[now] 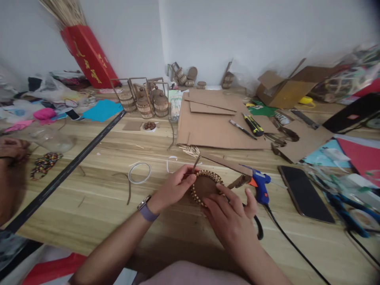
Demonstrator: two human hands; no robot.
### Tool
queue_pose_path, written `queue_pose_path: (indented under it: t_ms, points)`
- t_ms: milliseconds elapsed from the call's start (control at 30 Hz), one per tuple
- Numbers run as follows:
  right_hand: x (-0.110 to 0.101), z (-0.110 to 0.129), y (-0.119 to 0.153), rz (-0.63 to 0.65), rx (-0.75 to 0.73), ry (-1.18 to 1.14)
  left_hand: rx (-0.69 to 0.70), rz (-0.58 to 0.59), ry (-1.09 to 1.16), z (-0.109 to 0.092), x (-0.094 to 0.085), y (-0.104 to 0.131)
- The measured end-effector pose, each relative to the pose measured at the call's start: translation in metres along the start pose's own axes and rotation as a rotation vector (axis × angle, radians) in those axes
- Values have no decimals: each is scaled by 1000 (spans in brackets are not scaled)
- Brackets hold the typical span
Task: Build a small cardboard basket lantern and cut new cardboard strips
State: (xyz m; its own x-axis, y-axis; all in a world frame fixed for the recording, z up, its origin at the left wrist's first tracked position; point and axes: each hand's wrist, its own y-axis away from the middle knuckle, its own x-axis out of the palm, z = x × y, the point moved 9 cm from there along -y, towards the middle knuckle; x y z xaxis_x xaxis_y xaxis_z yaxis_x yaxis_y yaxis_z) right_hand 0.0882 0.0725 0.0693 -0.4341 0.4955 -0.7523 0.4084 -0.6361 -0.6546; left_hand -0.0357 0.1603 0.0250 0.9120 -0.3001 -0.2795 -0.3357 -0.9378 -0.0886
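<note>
A round brown piece [205, 187] edged with short pale sticks is between my hands, low over the wooden table. My left hand [175, 185] pinches a thin brown cardboard strip [196, 164] against its left edge. My right hand [230, 209] lies over its lower right side, fingertips on the rim, thumb and fingers spread apart. Just right of my hands rests a blue glue gun [261, 185] with an orange nozzle. A longer cardboard strip [222, 164] runs from behind the round piece toward the glue gun. Short loose sticks [190, 150] are scattered beyond my left hand.
Cardboard sheets [208, 128] carry a yellow-black cutter [253, 125] and a pen. Small lidded baskets [144, 107] stand at the back. A phone [305, 194] lies at right, a white ring [139, 173] at left. Another person's hand [13, 148] is at the far left.
</note>
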Motion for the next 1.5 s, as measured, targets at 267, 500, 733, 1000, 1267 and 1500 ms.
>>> queue_pose_path:
  t_ms: [267,500,733,1000,1267,1500]
  points:
    - [6,-2,-3,74,47,61,-23,-36,-21,-3,-4,7]
    - [0,3,-11,65,65,24,-2,-34,-67,-2,-5,6]
    - [-7,11,-19,62,-66,-83,-9,-24,-131,-6,-4,6]
    - [1,5,-20,118,-16,56,95,-39,-195,-12,-1,7]
    - [16,-1,-21,188,13,132,61,-62,-242,-8,1,9]
    - [25,-10,-19,240,-43,138,39,-78,-336,-8,2,8]
